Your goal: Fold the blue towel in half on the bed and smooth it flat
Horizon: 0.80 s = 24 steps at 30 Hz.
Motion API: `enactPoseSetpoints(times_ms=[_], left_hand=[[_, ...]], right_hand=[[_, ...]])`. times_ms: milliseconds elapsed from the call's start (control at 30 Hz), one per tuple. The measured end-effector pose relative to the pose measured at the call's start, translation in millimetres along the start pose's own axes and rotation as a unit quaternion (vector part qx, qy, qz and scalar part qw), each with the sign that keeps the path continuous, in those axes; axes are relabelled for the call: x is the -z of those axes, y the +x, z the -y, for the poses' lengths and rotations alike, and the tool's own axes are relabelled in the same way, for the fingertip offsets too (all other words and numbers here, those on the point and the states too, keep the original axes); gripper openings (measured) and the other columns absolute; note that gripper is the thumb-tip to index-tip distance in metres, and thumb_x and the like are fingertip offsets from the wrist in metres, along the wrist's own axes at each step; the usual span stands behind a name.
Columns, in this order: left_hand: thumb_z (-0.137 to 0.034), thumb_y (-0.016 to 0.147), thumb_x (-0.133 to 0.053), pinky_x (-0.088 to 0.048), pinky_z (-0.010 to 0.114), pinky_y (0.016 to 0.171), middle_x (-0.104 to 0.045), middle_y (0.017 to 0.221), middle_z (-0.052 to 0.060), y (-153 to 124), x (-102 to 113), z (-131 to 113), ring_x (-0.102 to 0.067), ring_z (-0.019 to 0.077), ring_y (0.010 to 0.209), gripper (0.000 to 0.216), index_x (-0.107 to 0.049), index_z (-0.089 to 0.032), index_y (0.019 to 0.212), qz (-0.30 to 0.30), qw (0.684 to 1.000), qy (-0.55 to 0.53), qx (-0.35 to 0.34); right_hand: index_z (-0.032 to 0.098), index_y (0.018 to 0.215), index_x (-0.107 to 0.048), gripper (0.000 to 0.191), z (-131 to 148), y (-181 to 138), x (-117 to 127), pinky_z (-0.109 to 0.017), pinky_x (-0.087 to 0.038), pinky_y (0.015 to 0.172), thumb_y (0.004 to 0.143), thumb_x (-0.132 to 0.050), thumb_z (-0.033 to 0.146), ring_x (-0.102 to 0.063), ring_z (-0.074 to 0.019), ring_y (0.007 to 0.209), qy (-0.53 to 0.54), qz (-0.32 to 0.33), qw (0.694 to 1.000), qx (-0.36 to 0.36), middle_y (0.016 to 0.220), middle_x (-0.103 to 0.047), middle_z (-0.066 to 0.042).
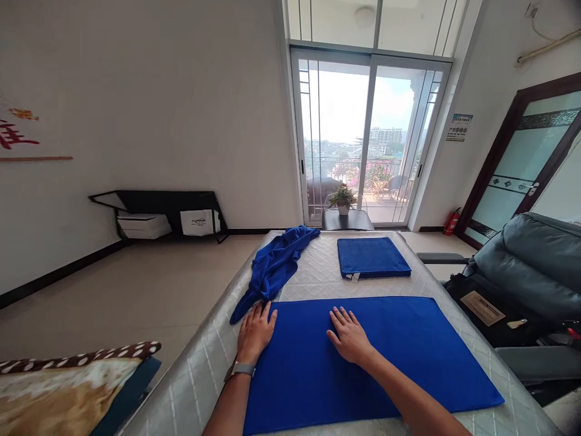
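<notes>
A blue towel lies spread flat on the quilted, light-coloured mattress-like surface. My left hand rests at the towel's far left corner, palm down, with its fingers stretched forward. On the towel's middle lies my right hand, also flat with fingers extended. Neither hand grips anything. Just beyond my left hand is a crumpled blue towel. A neatly folded blue stack of cloth, with white tags at its near edge, sits farther back on the right.
A dark leather armchair stands close on the right, with a black bag on it. A potted plant stands on a chair beyond the far edge. Patterned bedding is at the lower left; a black rack lines the left wall.
</notes>
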<state>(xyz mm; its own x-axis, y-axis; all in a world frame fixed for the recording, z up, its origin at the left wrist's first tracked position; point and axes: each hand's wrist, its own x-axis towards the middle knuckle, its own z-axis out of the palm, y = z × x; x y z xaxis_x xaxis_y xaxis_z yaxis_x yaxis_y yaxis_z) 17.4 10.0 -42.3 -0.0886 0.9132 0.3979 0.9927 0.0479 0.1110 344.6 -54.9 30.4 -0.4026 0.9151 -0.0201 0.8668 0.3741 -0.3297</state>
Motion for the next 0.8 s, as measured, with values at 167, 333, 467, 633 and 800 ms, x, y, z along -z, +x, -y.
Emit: enactPoseSetpoints(times_ms=[167,333,467,633,800], left_hand=[[-0.043,0.1,-0.039,-0.035,0.048,0.117,-0.055,0.149,0.018,0,0,0,-0.047,0.0314,0.14,0.056,-0.055,-0.014,0.145,-0.003,1.0,-0.01,0.0],[-0.041,0.098,-0.04,-0.034,0.048,0.118,-0.058,0.147,0.016,0,-4,2,-0.048,0.0311,0.14,0.055,-0.056,-0.016,0.144,-0.015,1.0,-0.007,0.001],[-0.042,0.099,-0.038,-0.032,0.048,0.119,-0.057,0.148,0.018,-1,-4,2,-0.046,0.0313,0.141,0.057,-0.055,-0.014,0.145,-0.014,1.0,-0.012,-0.004],[-0.042,0.098,-0.04,-0.034,0.048,0.118,-0.059,0.146,0.016,-1,-2,3,-0.048,0.0313,0.139,0.055,-0.056,-0.017,0.144,-0.013,1.0,-0.014,-0.002],[-0.044,0.101,-0.035,-0.034,0.048,0.118,-0.056,0.148,0.016,-1,-1,2,-0.047,0.0295,0.14,0.056,-0.053,-0.016,0.146,-0.002,1.0,0.007,-0.002]], right_hand=[[0.025,0.162,-0.019,0.07,-46,-2,10,-0.043,-0.007,0.126,0.102,-0.019,0.061,-0.01,-0.0197,0.156,-0.019,0.006,1.0,-0.009,0.169,-0.018,-0.002],[0.026,0.161,-0.023,0.068,-151,-38,32,-0.041,-0.012,0.126,0.102,-0.018,0.06,-0.016,-0.0188,0.155,-0.08,-0.04,0.991,-0.104,0.168,-0.024,-0.002],[0.021,0.159,-0.031,0.065,-237,-69,51,-0.044,-0.017,0.125,0.102,-0.02,0.052,-0.019,-0.0215,0.154,-0.132,-0.064,0.968,-0.205,0.166,-0.028,-0.005],[0.018,0.159,-0.03,0.065,-293,-90,56,-0.044,-0.019,0.125,0.102,-0.02,0.047,-0.021,-0.0227,0.154,-0.141,-0.084,0.955,-0.247,0.166,-0.028,-0.006],[0.021,0.16,-0.029,0.066,-300,-89,49,-0.044,-0.017,0.125,0.102,-0.018,0.05,-0.019,-0.023,0.154,-0.139,-0.086,0.956,-0.243,0.168,-0.025,-0.004]])
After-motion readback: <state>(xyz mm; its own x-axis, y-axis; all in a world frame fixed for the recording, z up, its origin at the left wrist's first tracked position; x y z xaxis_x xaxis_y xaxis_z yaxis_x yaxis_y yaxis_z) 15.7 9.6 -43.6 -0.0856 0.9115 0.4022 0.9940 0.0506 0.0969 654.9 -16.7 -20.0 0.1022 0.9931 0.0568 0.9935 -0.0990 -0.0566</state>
